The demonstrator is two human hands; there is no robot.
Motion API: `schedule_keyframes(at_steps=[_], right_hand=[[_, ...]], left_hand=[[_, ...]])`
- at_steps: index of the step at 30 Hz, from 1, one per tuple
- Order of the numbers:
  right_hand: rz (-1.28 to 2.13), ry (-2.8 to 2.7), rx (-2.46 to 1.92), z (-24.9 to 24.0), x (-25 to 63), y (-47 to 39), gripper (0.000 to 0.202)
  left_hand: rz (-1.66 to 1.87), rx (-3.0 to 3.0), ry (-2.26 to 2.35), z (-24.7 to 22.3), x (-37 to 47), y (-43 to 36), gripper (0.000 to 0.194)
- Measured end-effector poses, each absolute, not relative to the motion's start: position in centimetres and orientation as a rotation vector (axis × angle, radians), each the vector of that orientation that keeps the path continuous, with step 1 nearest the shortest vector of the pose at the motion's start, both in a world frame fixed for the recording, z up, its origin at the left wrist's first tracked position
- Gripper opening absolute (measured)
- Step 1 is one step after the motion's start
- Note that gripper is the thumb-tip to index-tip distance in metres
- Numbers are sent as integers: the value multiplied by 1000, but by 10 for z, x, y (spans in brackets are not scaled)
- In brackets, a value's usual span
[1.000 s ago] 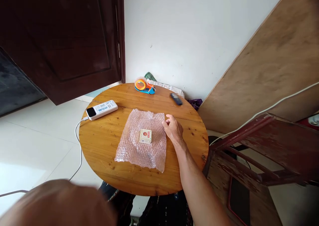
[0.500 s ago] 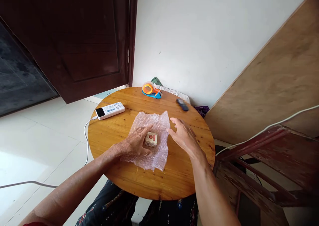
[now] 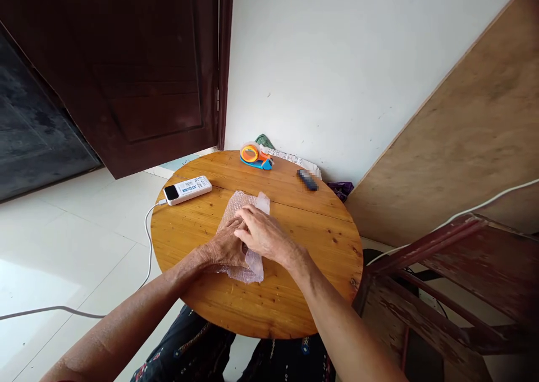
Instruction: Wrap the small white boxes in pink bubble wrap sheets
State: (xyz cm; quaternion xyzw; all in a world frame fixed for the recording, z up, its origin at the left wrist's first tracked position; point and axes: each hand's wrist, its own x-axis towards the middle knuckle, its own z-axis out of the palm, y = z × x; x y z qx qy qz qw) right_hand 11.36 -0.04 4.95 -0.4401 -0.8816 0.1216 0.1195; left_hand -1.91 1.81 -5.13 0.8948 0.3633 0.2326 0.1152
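Observation:
A sheet of bubble wrap (image 3: 248, 274) lies on the round wooden table (image 3: 295, 309), its right side folded over toward the middle. My left hand (image 3: 225, 247) rests on the sheet from the left, fingers around the small box, which the hands and wrap now almost wholly hide. Over it comes my right hand (image 3: 263, 233), fingers bent and pressing the folded flap down, the thumb close to the left hand's knuckles. Some of the left fingertips are covered by the right hand.
An orange and blue tape dispenser (image 3: 256, 155) stands at the table's far edge. A white device (image 3: 188, 190) with a cable (image 3: 147, 230) lies at the left. A dark pixelated object (image 3: 307, 180) is at the far right, near papers (image 3: 295, 160) by the wall.
My right hand has moved left, bringing the right part of the bubble wrap over the small box. The left hand has stayed about where it was.

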Motion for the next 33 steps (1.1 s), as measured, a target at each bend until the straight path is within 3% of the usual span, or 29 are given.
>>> schedule_keyframes(at_steps=[6,11,16,20,26,33], right_hand=[[363,-2548,-1548,34,151,-1,45],[438,-2484,-1708,15,171,-16,54],[437,-2326,-1565,-4,175,-21,41],[471,-2176,-1576,-3,194,-29,40],[277,-1791,-1897,-15,264,-42,49],[-62,-1771,-1913,-10,282,-53,52]], left_hand=[[582,2420,1101,-59,-24,18,132],[589,2369,1066,-53,-26,13,134],[569,2400,1046,-48,-26,12,139],[545,2481,1051,-50,-27,12,132],[436,2683,957,-50,-28,9,97],[408,2675,939,-45,-27,6,99]])
